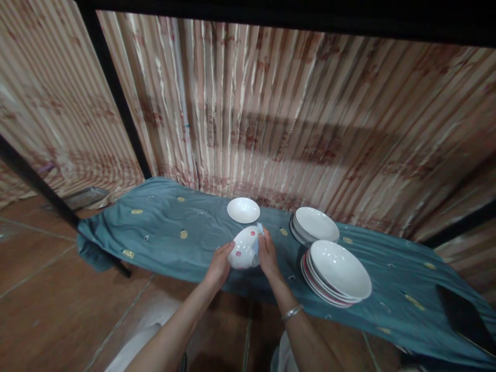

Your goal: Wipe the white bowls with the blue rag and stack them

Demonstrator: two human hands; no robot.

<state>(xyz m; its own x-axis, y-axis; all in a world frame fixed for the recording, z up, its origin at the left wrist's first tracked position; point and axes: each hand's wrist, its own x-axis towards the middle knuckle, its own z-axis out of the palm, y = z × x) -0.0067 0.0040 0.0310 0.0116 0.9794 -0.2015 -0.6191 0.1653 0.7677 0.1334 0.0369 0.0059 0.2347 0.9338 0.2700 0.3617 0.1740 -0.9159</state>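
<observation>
Forearms (166, 328) are outstretched; a glossy bowl (243, 250) is clasped between left hand (220, 266) and right hand (268, 254), with cloth (260, 238), and could be dropped if grip is loosened.

The bowl you hold (244, 248) looks like smooth, glossy ceramic, and the pale-blue wipe (260, 238) against it looks soft and matt, cloth or paper, you cannot tell which. The stacked dishes (341, 271) before you have the same glazed shine. Beneath them you see matt, lightly wrinkled cloth (207, 214); behind, pleated fabric curtain (248, 103). Your bracelet (292, 312) is shiny metal; the floor tiles (46, 253) look smooth, faintly glossy.
</observation>
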